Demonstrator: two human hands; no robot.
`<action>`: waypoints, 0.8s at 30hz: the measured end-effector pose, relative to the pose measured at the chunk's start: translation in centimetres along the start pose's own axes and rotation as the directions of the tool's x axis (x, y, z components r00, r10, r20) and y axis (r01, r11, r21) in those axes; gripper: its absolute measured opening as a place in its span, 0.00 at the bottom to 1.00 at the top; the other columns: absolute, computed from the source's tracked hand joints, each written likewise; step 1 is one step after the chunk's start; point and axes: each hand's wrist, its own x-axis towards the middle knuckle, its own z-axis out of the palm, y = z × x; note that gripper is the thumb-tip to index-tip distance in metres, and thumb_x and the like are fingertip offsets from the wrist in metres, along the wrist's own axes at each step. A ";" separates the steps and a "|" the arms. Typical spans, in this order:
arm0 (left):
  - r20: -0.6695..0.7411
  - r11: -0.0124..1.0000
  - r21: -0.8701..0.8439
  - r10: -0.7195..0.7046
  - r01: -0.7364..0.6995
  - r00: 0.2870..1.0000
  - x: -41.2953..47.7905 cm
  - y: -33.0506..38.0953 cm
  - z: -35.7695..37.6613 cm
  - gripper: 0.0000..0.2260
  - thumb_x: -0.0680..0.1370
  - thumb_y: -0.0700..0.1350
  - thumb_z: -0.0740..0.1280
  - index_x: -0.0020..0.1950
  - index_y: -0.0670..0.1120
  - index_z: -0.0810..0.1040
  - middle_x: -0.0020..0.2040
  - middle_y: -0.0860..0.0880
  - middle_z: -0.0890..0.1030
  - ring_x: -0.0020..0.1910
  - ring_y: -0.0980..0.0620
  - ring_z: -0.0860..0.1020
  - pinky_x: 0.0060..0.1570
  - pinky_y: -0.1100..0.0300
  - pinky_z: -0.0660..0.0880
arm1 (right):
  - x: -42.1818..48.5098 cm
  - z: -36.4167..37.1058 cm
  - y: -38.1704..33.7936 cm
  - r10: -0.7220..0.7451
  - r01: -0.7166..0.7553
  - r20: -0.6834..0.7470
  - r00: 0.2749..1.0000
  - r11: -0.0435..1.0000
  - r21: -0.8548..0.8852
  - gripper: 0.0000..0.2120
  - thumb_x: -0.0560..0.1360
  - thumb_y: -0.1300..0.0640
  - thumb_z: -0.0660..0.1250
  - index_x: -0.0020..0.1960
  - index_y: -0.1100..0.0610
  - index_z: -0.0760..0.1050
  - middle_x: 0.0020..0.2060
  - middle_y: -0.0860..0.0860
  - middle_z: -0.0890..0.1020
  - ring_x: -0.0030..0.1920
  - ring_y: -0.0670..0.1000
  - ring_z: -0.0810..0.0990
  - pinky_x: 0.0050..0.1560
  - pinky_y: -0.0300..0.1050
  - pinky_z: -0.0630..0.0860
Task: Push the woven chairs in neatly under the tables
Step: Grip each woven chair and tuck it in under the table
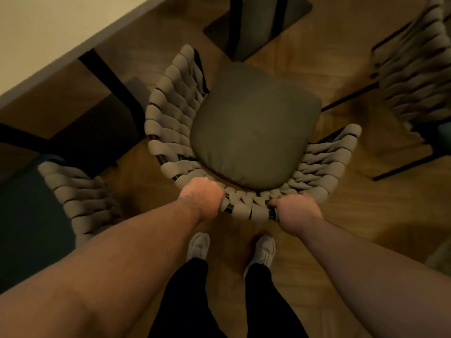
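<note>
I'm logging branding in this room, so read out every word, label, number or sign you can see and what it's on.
No readable text anywhere. The woven chair gripped by the left hand and right hand, its cushion, the table, the neighbouring chairs and the shoes carry no visible word, label or number. The frame is dim and slightly blurred, so tiny marks could be missed.

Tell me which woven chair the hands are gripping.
The centre chair with the olive cushion: left hand and right hand grip its back rim; left chair and upper-right chair are untouched.
</note>
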 end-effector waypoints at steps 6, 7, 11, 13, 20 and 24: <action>-0.027 0.975 -0.207 -0.088 0.080 0.996 1.3 0.6 -1.0 0.14 0.80 0.51 0.70 0.66 0.55 0.77 0.58 0.51 0.82 0.57 0.47 0.81 0.60 0.46 0.80 | 3.1 -2.6 2.9 0.004 0.006 0.068 0.998 0.990 -0.141 0.13 0.84 0.55 0.63 0.66 0.45 0.79 0.58 0.50 0.83 0.62 0.56 0.80 0.63 0.55 0.75; -0.040 0.978 -0.194 -0.085 0.076 0.996 1.3 0.1 -0.8 0.16 0.80 0.51 0.70 0.68 0.57 0.76 0.61 0.52 0.82 0.61 0.47 0.80 0.64 0.45 0.78 | 3.3 -2.7 2.9 0.015 -0.006 0.069 0.997 0.991 -0.134 0.11 0.83 0.55 0.64 0.64 0.46 0.79 0.57 0.50 0.83 0.61 0.56 0.80 0.63 0.55 0.75; -0.058 0.982 0.041 -0.184 0.187 0.981 1.2 -4.1 0.0 0.27 0.82 0.53 0.68 0.80 0.55 0.68 0.81 0.48 0.69 0.83 0.43 0.61 0.83 0.38 0.51 | 3.3 -2.3 1.2 -0.079 0.079 0.081 0.994 0.997 -0.003 0.17 0.80 0.52 0.68 0.67 0.44 0.74 0.58 0.49 0.81 0.60 0.56 0.80 0.63 0.56 0.76; -0.064 0.962 0.071 -0.260 0.264 0.964 1.2 -6.0 0.3 0.27 0.82 0.53 0.67 0.81 0.53 0.67 0.83 0.47 0.66 0.84 0.42 0.58 0.83 0.38 0.49 | 3.4 -1.6 0.5 -0.121 0.118 0.078 0.990 0.992 0.043 0.20 0.80 0.55 0.67 0.70 0.43 0.72 0.58 0.49 0.81 0.59 0.55 0.81 0.59 0.55 0.79; -0.129 0.968 0.072 -0.228 0.239 0.965 0.8 -6.4 1.0 0.15 0.83 0.52 0.66 0.69 0.54 0.79 0.67 0.49 0.81 0.69 0.46 0.76 0.79 0.44 0.61 | 3.8 -1.2 1.0 -0.184 0.185 0.076 0.980 0.983 -0.012 0.27 0.82 0.62 0.60 0.77 0.40 0.70 0.61 0.49 0.83 0.59 0.54 0.82 0.55 0.53 0.82; -0.134 0.965 0.060 -0.248 0.257 0.960 0.0 -6.0 2.0 0.11 0.82 0.52 0.67 0.64 0.54 0.81 0.61 0.50 0.83 0.64 0.46 0.78 0.75 0.44 0.67 | 3.8 -1.5 0.9 -0.223 0.227 0.071 0.972 0.972 -0.061 0.28 0.83 0.61 0.60 0.78 0.38 0.68 0.59 0.47 0.83 0.58 0.53 0.82 0.52 0.50 0.81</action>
